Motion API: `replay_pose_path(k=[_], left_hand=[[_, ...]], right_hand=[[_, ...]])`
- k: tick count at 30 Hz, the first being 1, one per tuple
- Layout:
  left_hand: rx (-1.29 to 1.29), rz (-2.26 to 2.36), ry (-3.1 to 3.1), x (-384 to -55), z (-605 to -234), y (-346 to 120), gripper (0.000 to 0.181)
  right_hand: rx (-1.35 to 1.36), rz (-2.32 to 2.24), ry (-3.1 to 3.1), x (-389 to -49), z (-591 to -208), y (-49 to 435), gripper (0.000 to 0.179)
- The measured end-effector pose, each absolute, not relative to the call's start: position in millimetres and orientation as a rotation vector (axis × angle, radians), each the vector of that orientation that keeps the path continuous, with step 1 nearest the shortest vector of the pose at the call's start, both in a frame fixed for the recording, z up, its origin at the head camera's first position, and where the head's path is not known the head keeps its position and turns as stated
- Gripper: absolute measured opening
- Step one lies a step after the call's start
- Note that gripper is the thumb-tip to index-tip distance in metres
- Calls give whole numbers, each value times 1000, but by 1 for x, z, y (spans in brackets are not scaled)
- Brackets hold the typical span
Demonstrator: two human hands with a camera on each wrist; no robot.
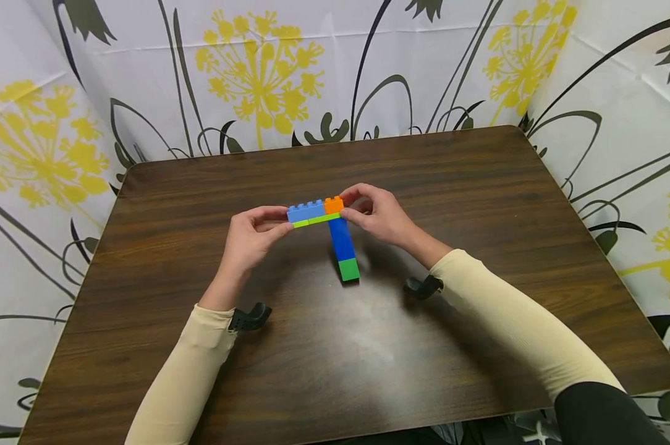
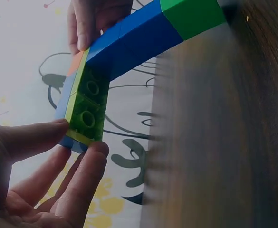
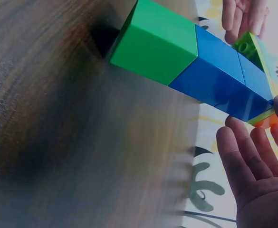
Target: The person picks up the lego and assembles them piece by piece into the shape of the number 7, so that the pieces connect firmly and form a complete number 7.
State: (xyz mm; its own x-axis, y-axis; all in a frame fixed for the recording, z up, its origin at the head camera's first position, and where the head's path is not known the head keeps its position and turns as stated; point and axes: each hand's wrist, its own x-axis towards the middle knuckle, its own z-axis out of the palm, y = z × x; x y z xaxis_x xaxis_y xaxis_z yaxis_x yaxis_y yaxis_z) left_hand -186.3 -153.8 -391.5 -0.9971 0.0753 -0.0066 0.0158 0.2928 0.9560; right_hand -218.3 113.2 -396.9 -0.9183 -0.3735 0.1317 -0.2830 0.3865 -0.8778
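A building-brick structure stands between the hands, a column with a sideways arm on top. At its foot is a green brick (image 1: 348, 270), at or just above the table. Dark blue bricks (image 1: 342, 240) form the column. Lime green pieces (image 2: 84, 111), hollow underneath, lie across its top, carrying a light blue brick (image 1: 306, 212) and an orange brick (image 1: 333, 204). My left hand (image 1: 246, 241) pinches the overhanging light blue and lime end between thumb and fingers. At the opposite end, above the column, my right hand (image 1: 384, 214) pinches the orange and lime pieces.
The brown wood-grain table (image 1: 457, 185) extends around the structure on all sides. Behind it and at both sides hangs a white cloth (image 1: 335, 62) with yellow and grey plant prints. Black wrist straps (image 1: 250, 317) jut out below the hands.
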Motion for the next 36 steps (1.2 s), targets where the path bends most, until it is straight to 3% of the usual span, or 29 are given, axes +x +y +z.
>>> replay_pose_path(k=[20, 36], left_hand=[[63, 1757, 2293, -185, -419, -150, 41], [61, 1625, 2217, -181, -420, -153, 39]], right_hand=[[-419, -1369, 2529, -214, -419, 119, 37], [-469, -1237, 2551, -213, -432, 118, 38]])
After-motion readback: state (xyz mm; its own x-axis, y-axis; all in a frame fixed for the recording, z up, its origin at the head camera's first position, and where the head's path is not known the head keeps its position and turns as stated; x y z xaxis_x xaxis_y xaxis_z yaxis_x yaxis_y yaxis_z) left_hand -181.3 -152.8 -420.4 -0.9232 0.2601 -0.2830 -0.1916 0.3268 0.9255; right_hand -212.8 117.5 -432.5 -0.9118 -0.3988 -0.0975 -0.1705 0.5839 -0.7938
